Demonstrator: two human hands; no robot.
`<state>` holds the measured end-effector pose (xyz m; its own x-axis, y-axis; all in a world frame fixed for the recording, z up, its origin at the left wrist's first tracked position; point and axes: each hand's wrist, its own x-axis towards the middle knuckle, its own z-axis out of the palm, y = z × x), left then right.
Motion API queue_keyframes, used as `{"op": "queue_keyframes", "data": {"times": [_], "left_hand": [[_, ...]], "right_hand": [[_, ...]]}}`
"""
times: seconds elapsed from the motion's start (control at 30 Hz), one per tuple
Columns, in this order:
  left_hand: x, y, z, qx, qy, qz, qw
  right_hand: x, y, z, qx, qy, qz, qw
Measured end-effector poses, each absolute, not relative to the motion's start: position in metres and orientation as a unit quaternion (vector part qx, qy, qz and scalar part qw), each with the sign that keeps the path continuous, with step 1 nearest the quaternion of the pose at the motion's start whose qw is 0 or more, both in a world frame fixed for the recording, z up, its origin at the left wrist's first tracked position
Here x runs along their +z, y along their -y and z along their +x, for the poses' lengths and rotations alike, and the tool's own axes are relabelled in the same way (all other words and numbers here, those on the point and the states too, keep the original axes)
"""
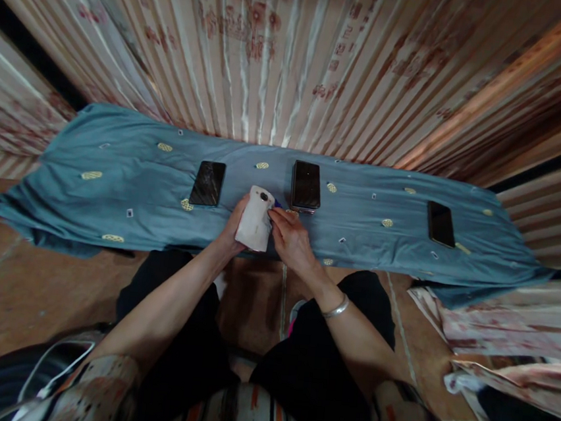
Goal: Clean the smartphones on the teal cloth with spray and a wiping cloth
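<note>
A white smartphone (255, 221), its back with a round dark camera facing up, is held tilted over the front of the cloth-covered table. My left hand (237, 225) wraps round its left side. Beside the phone's upper right edge is my right hand (292, 237), its fingers closed together and touching or almost touching that edge. A small dark-blue bit (277, 204) shows behind the phone near those fingertips; what it belongs to I cannot make out. Left of the phone lies a dark smartphone (207, 183). Behind my right hand sits a stack of smartphones (307, 185).
Another dark smartphone (440, 224) lies toward the table's right end. The blue cloth (131, 156) with yellow prints hangs over the table's edges. Patterned curtains (275, 58) stand close behind. A white cable (49, 373) loops by my left elbow.
</note>
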<state>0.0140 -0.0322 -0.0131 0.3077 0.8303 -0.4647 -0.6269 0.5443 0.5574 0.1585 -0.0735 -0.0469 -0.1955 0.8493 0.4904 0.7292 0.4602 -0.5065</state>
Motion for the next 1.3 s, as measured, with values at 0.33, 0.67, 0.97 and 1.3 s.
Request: {"op": "queue_keyframes", "data": {"times": [0.33,0.67,0.97,1.3], "left_hand": [[-0.011,0.031,0.015,0.465,-0.385,0.131,0.786],[-0.012,0.025,0.013,0.455,-0.397,0.166,0.780],[-0.019,0.031,0.018,0.414,-0.450,0.195,0.767],[-0.051,0.028,0.033,0.449,-0.448,0.193,0.749]], "right_hand": [[-0.041,0.091,0.157,0.098,0.786,-0.488,0.368],[-0.033,0.110,0.154,0.085,0.809,-0.431,0.391],[-0.022,0.112,0.141,0.022,0.821,-0.417,0.391],[-0.015,0.108,0.132,0.057,0.813,-0.465,0.346]]}}
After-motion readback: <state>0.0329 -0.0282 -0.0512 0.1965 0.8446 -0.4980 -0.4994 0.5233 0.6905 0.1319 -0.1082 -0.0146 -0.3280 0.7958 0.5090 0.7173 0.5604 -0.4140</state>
